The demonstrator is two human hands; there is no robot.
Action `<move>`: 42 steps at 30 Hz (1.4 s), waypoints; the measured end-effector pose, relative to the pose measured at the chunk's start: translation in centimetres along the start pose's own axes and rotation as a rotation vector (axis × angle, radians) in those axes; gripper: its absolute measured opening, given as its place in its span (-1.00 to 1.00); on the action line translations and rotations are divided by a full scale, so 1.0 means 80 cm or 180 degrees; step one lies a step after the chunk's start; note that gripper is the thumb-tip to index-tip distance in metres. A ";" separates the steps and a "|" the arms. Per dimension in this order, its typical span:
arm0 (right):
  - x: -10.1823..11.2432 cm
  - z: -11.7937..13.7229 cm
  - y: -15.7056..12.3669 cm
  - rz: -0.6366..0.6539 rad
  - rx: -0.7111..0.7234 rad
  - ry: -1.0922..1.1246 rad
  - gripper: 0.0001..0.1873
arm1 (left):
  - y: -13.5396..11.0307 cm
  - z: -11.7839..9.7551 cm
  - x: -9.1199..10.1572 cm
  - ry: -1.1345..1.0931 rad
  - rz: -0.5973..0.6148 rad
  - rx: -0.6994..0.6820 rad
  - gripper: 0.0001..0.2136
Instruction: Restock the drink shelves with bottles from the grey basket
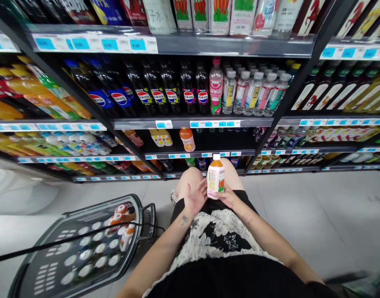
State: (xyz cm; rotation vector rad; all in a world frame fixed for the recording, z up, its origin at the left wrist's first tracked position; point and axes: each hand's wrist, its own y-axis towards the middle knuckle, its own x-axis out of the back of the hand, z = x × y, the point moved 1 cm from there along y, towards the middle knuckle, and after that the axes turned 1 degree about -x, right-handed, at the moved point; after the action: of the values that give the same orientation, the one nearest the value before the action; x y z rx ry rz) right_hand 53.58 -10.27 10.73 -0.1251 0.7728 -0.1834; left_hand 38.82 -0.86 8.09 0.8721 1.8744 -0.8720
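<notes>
A small orange juice bottle [216,177] with a white cap and a pale label stands upright between my hands, above my knees. My left hand [195,197] lies against its left side with fingers stretched out. My right hand [227,196] is wrapped round its lower part from the right. I crouch in front of a drinks shelf. On the low shelf just ahead stands one alike orange bottle [187,139], with two yellow-capped bottles [161,137] to its left.
A grey shopping basket [137,207] on the floor at my lower left holds several white-capped bottles. Black shelving [192,123] filled with cola, soda and juice bottles runs across the view. Pale tiled floor lies to the right.
</notes>
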 end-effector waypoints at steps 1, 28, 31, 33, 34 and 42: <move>0.004 0.000 -0.001 -0.0036 0.0003 0.0095 0.08 | 0.000 0.002 -0.001 0.0126 0.0004 0.0033 -0.35; 0.024 0.032 -0.027 0.0481 -0.0015 0.1170 -0.24 | 0.001 0.018 0.005 0.1005 -0.0331 0.0086 -0.60; 0.055 0.023 -0.027 0.0725 -0.0216 0.1159 -0.26 | 0.006 0.020 0.004 0.1026 -0.0339 0.0111 -0.59; 0.075 0.015 -0.027 0.0936 -0.0253 0.1169 -0.31 | 0.008 0.021 0.004 0.1036 -0.0345 0.0127 -0.59; 0.083 0.012 -0.027 0.1014 -0.0253 0.1169 -0.34 | 0.008 0.022 0.005 0.1037 -0.0346 0.0132 -0.60; 0.102 0.010 -0.035 0.1192 -0.0335 0.1211 -0.40 | 0.005 0.022 0.008 0.1017 -0.0358 0.0099 -0.63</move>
State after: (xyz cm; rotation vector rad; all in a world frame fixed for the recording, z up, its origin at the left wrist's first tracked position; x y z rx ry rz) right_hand 59.56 -14.69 6.26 -0.0428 1.1696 0.1961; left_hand 39.63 -1.98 6.78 0.9781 2.2084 -0.8710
